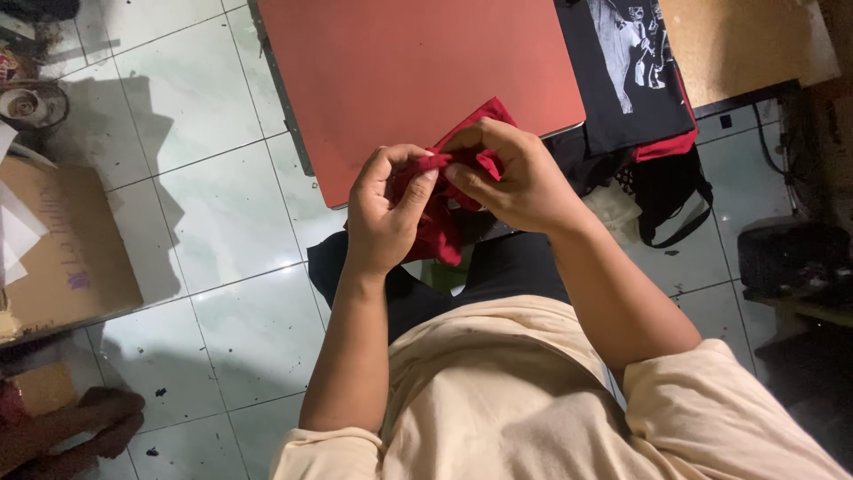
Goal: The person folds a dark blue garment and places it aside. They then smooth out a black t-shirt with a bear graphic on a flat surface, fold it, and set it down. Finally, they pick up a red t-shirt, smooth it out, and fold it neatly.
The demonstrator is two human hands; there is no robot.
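A small piece of red cloth (444,233) is bunched between both hands, just in front of the near edge of a flat red pad (409,71). My left hand (384,212) pinches its upper edge with thumb and fingers. My right hand (511,173) grips the same edge from the right, fingers curled over the fabric. A corner of the cloth (493,113) sticks up over the pad. Below the hands are my dark trousers and beige shirt.
A black printed shirt (635,62) and a red garment hang off the pad's right side, with a black bag (671,191) on the tiled floor (213,204). A cardboard sheet (62,249) lies at left. Another person's foot (102,418) shows at lower left.
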